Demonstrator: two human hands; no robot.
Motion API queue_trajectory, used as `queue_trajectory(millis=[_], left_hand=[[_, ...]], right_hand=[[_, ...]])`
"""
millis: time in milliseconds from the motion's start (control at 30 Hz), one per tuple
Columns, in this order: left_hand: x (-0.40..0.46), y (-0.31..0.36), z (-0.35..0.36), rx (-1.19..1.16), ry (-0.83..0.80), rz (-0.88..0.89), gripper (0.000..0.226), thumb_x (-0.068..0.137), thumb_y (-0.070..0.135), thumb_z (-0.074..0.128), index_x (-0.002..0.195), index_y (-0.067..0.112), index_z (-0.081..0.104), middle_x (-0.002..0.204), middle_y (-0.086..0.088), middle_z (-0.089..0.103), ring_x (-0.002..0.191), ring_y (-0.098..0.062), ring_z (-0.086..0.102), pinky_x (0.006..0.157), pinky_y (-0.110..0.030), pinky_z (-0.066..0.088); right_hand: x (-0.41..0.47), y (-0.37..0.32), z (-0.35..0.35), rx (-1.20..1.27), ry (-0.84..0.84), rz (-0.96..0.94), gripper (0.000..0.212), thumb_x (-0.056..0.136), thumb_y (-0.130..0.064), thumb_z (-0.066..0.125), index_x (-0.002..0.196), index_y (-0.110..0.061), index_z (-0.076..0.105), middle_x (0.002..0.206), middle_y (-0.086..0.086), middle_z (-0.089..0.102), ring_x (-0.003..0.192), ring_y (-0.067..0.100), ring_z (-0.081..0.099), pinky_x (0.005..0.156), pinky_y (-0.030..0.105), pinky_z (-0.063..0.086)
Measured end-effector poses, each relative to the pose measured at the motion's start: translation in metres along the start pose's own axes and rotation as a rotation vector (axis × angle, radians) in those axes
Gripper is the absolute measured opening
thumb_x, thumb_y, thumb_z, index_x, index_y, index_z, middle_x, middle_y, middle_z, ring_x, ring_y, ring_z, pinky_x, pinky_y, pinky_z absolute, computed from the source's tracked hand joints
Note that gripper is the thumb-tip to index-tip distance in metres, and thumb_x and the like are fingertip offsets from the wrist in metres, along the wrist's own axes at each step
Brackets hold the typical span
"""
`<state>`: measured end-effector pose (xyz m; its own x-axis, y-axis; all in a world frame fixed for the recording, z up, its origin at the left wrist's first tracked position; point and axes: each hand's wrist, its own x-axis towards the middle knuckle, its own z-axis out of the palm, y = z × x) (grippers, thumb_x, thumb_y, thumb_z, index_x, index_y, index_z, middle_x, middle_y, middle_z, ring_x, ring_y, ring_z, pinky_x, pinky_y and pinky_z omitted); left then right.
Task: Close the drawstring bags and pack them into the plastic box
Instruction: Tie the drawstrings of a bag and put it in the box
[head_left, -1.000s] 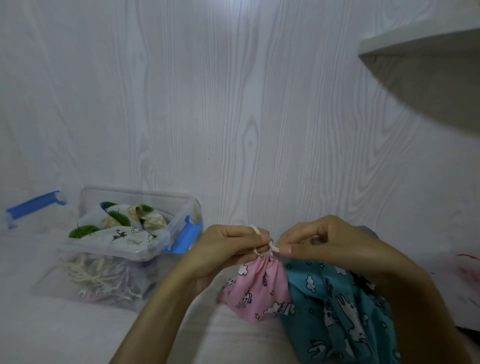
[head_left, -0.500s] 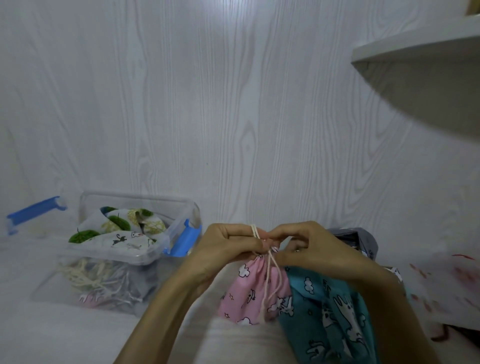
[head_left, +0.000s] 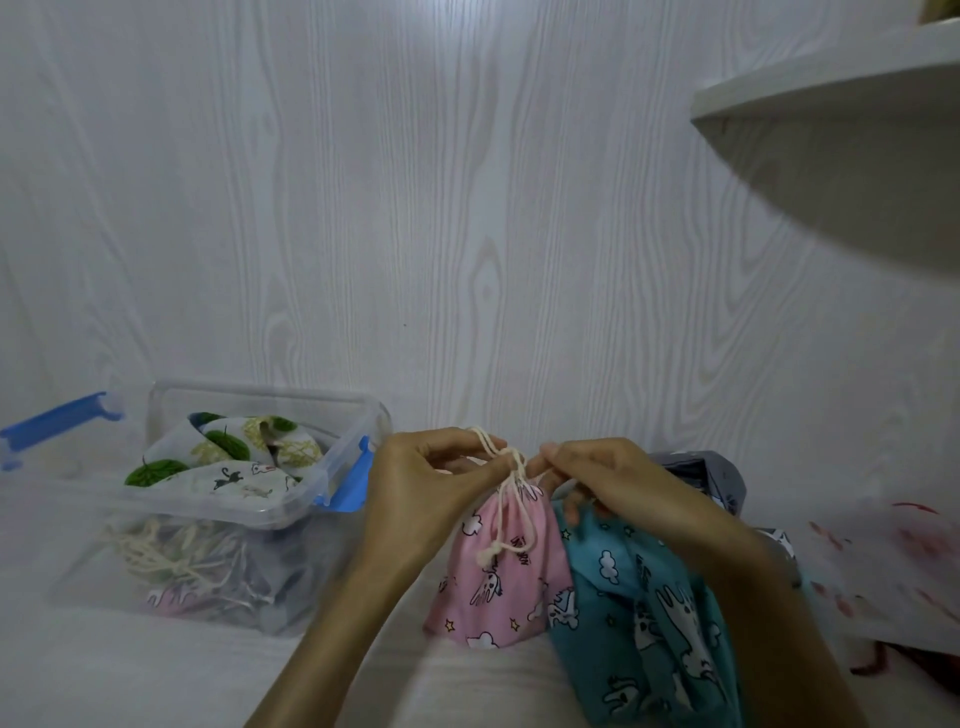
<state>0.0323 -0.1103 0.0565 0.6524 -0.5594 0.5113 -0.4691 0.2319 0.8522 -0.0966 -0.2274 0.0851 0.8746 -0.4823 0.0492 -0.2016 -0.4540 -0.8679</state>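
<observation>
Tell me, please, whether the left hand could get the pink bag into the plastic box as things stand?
Probably yes. The left hand pinches the cord at the neck of the pink bag, and the plastic box sits lidless just to its left with nothing between them. Bags already fill it nearly to the rim, so space looks tight.

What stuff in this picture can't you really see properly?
Head view, the only one:
- Teal bag: its mouth is hidden under the right hand, its bottom cut off by the lower edge.
- Grey bag: mostly hidden behind the right hand and arm.
- Plastic box: the bags low inside blur behind its cloudy wall.
- Pink bag: whether its cord is knotted is hidden by the left hand.
</observation>
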Motion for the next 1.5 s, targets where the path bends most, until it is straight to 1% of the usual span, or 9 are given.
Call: queue_trajectory(millis=[133,367,533,633,767,933,1100,1267,1500], left_hand=[[0.000,-0.004,0.001,0.075,0.005,0.033,0.010,0.069,0.020,0.081,0.075,0.028,0.077,0.071,0.011,0.074,0.061,-0.009,0.065,0.062,-0.023,0.055],[0.003,-0.006,-0.002,-0.121,-0.152,-0.067,0.017,0.078,0.009,0.072,0.095,0.010,0.075,0.088,0.001,0.076,0.087,-0.011,0.072,0.077,-0.018,0.054],[0.003,-0.001,0.003,-0.158,-0.189,-0.040,0.014,0.082,0.009,0.067,0.094,0.012,0.074,0.084,0.003,0.076,0.084,-0.007,0.072,0.073,-0.011,0.052],[0.004,0.000,0.001,-0.149,-0.176,-0.043,0.013,0.084,0.014,0.065,0.094,0.015,0.074,0.084,0.006,0.076,0.086,-0.004,0.071,0.074,-0.010,0.050],[0.005,0.001,0.000,-0.137,-0.163,-0.042,0.015,0.089,0.015,0.059,0.095,0.014,0.074,0.083,0.007,0.076,0.083,0.000,0.069,0.071,-0.007,0.048],[0.009,0.005,-0.004,-0.239,-0.100,-0.129,0.016,0.090,0.015,0.058,0.097,0.013,0.072,0.073,0.013,0.073,0.073,0.007,0.066,0.063,-0.003,0.046],[0.008,0.010,-0.003,-0.282,-0.097,-0.166,0.015,0.087,0.015,0.061,0.096,0.020,0.072,0.076,0.016,0.074,0.076,0.010,0.066,0.065,-0.003,0.046],[0.010,0.003,-0.009,-0.247,0.023,-0.211,0.009,0.081,0.017,0.069,0.087,0.017,0.075,0.072,0.019,0.072,0.065,0.014,0.061,0.060,0.001,0.042],[0.012,-0.007,-0.013,-0.052,0.067,-0.215,0.013,0.082,0.022,0.070,0.074,0.013,0.076,0.063,0.014,0.070,0.051,0.007,0.058,0.049,-0.004,0.041]], right_hand=[[0.003,0.005,0.003,0.040,-0.006,-0.004,0.018,0.088,-0.033,0.060,0.095,-0.026,0.075,0.073,-0.007,0.066,0.058,0.000,0.049,0.068,0.014,0.042],[0.009,0.003,0.011,0.179,0.273,-0.042,0.006,0.080,-0.017,0.070,0.081,-0.017,0.076,0.062,-0.009,0.069,0.052,-0.003,0.055,0.055,0.011,0.043],[0.012,0.006,0.019,-0.431,0.645,-0.264,0.013,0.070,-0.030,0.072,0.066,-0.026,0.060,0.071,-0.010,0.057,0.058,0.002,0.047,0.055,0.018,0.034],[0.011,0.007,0.014,-0.562,0.727,-0.322,0.011,0.075,-0.028,0.071,0.073,-0.029,0.060,0.077,-0.012,0.054,0.066,0.001,0.048,0.055,0.018,0.034],[0.011,0.011,0.004,-0.418,0.514,-0.185,0.010,0.084,-0.037,0.066,0.078,-0.028,0.065,0.086,-0.015,0.060,0.076,0.002,0.054,0.067,0.023,0.042],[0.006,0.000,-0.002,0.210,0.214,-0.130,0.030,0.067,-0.047,0.065,0.085,-0.025,0.075,0.081,-0.010,0.069,0.082,0.005,0.060,0.075,0.020,0.042],[0.003,-0.001,-0.002,0.605,0.035,-0.168,0.039,0.087,-0.034,0.048,0.051,-0.022,0.053,0.062,-0.002,0.046,0.065,0.013,0.040,0.073,0.029,0.032],[0.004,0.001,-0.005,0.115,0.230,-0.011,0.047,0.088,-0.041,0.055,0.048,-0.021,0.040,0.049,-0.007,0.040,0.052,0.009,0.041,0.057,0.020,0.031],[-0.009,0.012,-0.030,-0.114,0.312,0.135,0.043,0.082,-0.047,0.060,0.066,-0.008,0.068,0.060,0.008,0.061,0.056,0.014,0.054,0.062,0.025,0.042]])
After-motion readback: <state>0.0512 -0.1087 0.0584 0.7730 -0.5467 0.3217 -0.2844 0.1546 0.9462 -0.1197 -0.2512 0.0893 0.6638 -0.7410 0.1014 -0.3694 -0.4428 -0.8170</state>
